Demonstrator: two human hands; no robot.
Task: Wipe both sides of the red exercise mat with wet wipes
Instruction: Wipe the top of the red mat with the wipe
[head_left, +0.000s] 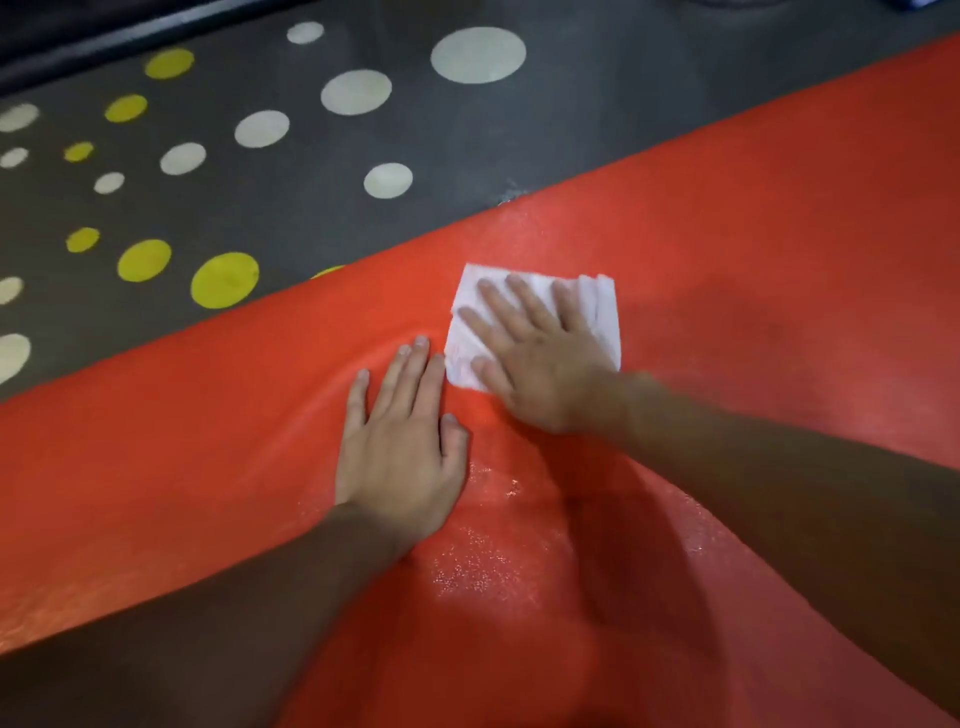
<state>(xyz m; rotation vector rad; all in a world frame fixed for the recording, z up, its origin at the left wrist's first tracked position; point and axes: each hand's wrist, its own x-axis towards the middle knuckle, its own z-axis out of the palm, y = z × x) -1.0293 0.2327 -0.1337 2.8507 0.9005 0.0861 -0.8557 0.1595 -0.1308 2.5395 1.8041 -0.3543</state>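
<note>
Red mat (727, 208) underneath, spread on the dotted floor (311, 208). Pressing a wipe (605, 322) onto it with the right hand (540, 374), fingers straight. Resting the left hand (400, 452) flat beside the wipe, holding nothing.

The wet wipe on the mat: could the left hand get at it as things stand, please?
Probably yes. The left hand lies flat on the red mat with its fingers right beside the wet wipe, nothing between; the right hand presses on most of it.

Dark grey floor with white and yellow dots (597, 130) carries flat red foam exercise mat (779, 208); bare floor beyond the fingertips (421, 344).
</note>
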